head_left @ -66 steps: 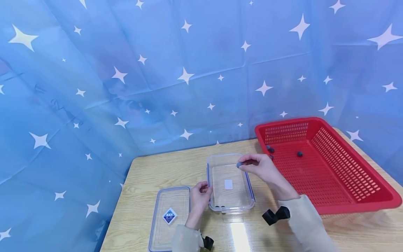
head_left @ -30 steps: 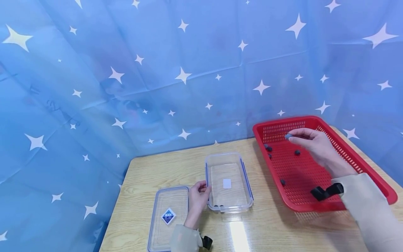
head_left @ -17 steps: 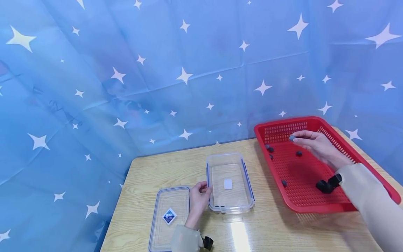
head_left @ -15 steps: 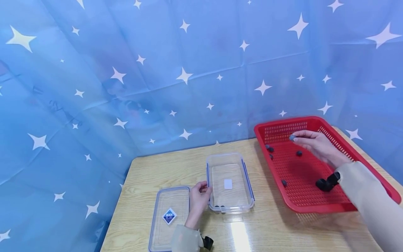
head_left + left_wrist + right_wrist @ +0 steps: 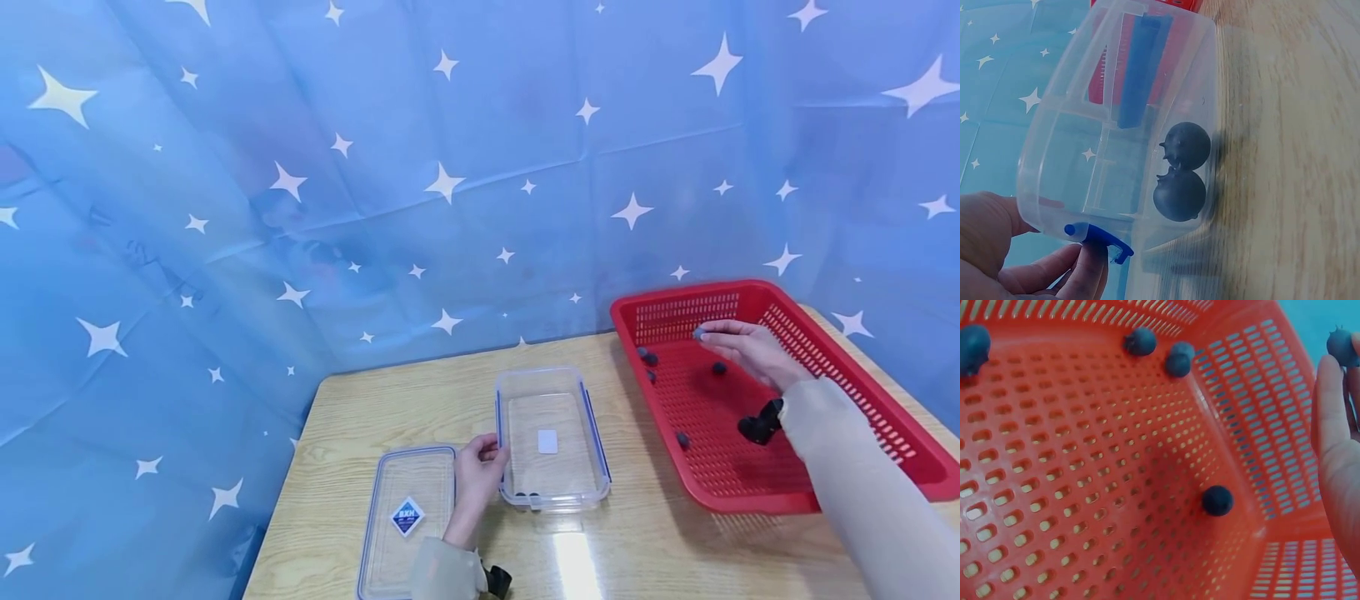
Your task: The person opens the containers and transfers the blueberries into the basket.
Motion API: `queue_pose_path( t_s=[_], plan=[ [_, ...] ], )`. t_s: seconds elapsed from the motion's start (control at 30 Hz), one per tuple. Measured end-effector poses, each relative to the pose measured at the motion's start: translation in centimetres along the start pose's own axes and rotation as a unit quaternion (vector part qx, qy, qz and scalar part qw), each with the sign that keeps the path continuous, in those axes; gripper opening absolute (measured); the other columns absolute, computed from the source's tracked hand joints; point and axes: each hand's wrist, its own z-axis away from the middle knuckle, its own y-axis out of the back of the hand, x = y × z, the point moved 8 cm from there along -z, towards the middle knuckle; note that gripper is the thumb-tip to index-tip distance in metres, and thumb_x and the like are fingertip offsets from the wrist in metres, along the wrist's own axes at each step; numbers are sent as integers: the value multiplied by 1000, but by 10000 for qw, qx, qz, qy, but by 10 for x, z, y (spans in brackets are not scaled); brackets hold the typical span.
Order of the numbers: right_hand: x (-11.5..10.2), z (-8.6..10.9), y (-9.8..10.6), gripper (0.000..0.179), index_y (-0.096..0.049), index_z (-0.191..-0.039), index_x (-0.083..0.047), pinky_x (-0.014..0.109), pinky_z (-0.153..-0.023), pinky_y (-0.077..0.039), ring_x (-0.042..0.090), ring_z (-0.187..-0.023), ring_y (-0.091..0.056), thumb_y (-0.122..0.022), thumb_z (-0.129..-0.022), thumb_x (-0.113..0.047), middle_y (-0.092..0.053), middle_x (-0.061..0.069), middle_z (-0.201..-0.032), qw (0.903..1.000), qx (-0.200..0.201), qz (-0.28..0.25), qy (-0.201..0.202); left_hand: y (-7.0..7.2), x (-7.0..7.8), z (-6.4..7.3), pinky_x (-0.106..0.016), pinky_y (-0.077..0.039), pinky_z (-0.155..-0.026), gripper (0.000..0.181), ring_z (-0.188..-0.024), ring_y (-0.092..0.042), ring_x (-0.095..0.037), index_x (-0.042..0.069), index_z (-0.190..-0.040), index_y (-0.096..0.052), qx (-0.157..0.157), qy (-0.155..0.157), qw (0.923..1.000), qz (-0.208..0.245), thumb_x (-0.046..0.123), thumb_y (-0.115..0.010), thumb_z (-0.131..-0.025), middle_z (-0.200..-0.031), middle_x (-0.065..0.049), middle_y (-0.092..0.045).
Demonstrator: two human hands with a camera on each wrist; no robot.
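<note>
My right hand (image 5: 750,350) pinches a blueberry (image 5: 1342,347) between thumb and fingertips, raised above the red basket (image 5: 750,505). Loose dark blueberries lie in that basket, one (image 5: 1217,500) alone and several near its left side. At the clear plastic food container (image 5: 558,467), my left hand (image 5: 477,479) grips the left wall. In the left wrist view, the thumb lies at the rim and the fingers touch a blue clasp (image 5: 1102,238). Two blueberries, one of them this round one (image 5: 1180,195), rest side by side in the container's near left corner.
A clear lid (image 5: 420,567) with blue edging and a diamond label lies on the wooden table (image 5: 360,408), left of the container. A blue curtain (image 5: 480,167) with white stars hangs behind and along the left.
My right hand has moved right from above the container to above the basket, a blueberry pinched in both places. Lately it has dipped slightly. The left hand and container have stayed put.
</note>
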Motion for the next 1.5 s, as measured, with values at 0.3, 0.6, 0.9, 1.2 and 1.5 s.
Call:
queue_pose_path(
  t_s=[0.3, 0.6, 0.9, 1.2, 1.5],
  plan=[
    [16, 5, 9, 30, -70, -104, -15, 19, -77, -52, 7, -93, -65, -46, -96, 0, -68, -5, -101, 9999, -40, 81, -144, -4, 1, 0, -17, -47, -59, 21, -71, -58, -15, -10, -97, -64, -69, -2, 9999, 84, -1, -69, -78, -83, -11, -65],
    [12, 6, 5, 29, -68, -109, -11, 21, -78, -52, 10, -95, -66, -43, -98, -2, -69, -2, -102, 9995, -237, -225, -4, -3, 3, -1, -18, -48, -60, 21, -70, -58, -15, -10, -97, -65, -42, -31, 10000, 4, -2, -69, -78, -82, -11, -65],
    [-3, 2, -15, 29, -66, -110, -7, 24, -81, -52, 14, -97, -65, -42, -97, 1, -68, 2, -105, 9972, -449, -551, 253, -4, 0, -1, -19, -49, -62, 21, -71, -59, -16, -10, -98, -65, -29, -54, 10000, -4, -3, -69, -78, -83, -13, -65],
    [-36, 3, -67, 27, -67, -104, -2, 26, -81, -52, 17, -93, -66, -42, -96, 4, -68, 6, -103, 9928, -774, -517, 755, -2, 0, -1, -19, -48, -63, 21, -71, -60, -16, -10, -98, -65, -12, -78, 10000, -56, -3, -69, -78, -84, -13, -66],
    [-51, 14, -119, 22, -68, -104, -6, 25, -79, -52, 13, -90, -66, -49, -95, 0, -69, 3, -100, 9937, -699, 406, 770, -1, 0, 0, -18, -47, -61, 21, -70, -59, -16, -9, -97, -65, 44, -83, 9999, -46, -4, -69, -77, -82, -12, -66]
  ],
)
